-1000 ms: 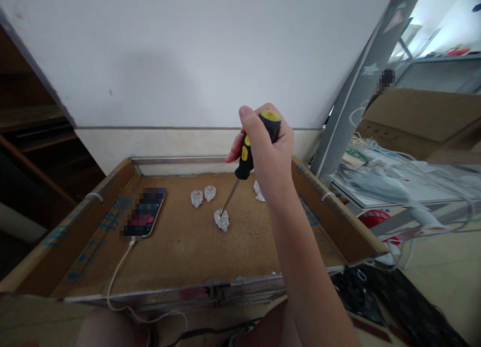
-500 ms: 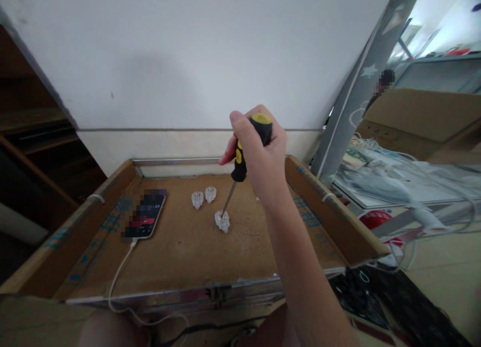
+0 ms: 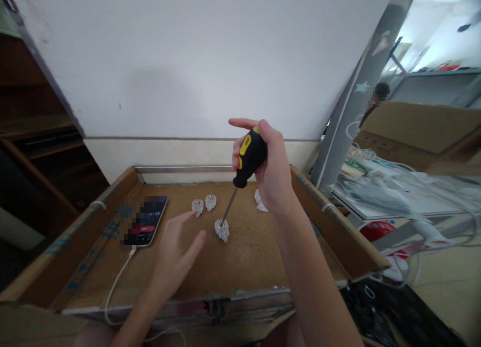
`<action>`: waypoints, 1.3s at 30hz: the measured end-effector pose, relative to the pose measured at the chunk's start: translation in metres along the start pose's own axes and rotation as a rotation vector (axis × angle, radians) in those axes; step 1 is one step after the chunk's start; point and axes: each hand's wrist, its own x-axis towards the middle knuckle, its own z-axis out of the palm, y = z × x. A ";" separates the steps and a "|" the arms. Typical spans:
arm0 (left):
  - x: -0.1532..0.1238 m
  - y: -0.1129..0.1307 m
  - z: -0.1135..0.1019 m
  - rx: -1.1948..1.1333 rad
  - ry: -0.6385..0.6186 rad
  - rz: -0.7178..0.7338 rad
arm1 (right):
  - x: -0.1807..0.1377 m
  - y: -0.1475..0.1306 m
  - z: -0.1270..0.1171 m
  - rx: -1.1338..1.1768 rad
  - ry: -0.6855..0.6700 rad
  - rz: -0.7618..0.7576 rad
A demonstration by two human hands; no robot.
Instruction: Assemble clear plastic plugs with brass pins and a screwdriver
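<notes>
My right hand (image 3: 272,166) is wrapped round the black and yellow handle of a screwdriver (image 3: 248,154), index finger stretched off to the left. The shaft slants down so its tip meets a clear plastic plug part (image 3: 222,230) with metal pins, lying on the cardboard. My left hand (image 3: 178,247) is open, thumb and fingers apart, over the cardboard left of that part. Its index fingertip comes close to another clear plug part (image 3: 197,207); whether they touch I cannot tell. A similar plug part (image 3: 211,202) sits beside it.
A cardboard tray (image 3: 240,267) with raised sides forms the work surface. On its left lies a phone (image 3: 148,222) with a white cable (image 3: 116,282). Small clear pieces (image 3: 259,201) lie behind my right wrist. At right are a cardboard box (image 3: 421,126) and a person (image 3: 378,99).
My left hand has come into view from below, reaching over the tray. The right hand has shifted its grip on the screwdriver handle, its index finger now extended. The tip stays at the plug part.
</notes>
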 end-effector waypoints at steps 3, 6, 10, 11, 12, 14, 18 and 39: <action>0.016 -0.002 0.024 0.068 -0.316 0.103 | 0.000 -0.004 0.000 0.001 -0.057 0.011; 0.029 -0.007 0.043 0.127 -0.442 0.103 | 0.000 -0.008 0.002 0.029 -0.120 0.022; 0.030 -0.013 0.053 0.095 -0.433 0.089 | 0.003 -0.006 0.008 -0.041 -0.070 -0.037; 0.029 -0.014 0.053 0.084 -0.426 0.084 | 0.003 -0.004 0.011 -0.089 -0.015 -0.074; 0.028 -0.015 0.053 0.074 -0.422 0.077 | 0.003 -0.002 0.014 -0.143 0.059 -0.119; 0.026 -0.016 0.054 0.062 -0.424 0.063 | 0.001 0.002 0.021 -0.249 0.229 -0.215; 0.026 -0.014 0.054 0.046 -0.441 0.055 | -0.008 0.006 0.033 -0.368 0.422 -0.327; 0.079 -0.025 0.077 0.303 -0.435 0.368 | -0.207 0.073 -0.069 -1.131 0.685 -0.386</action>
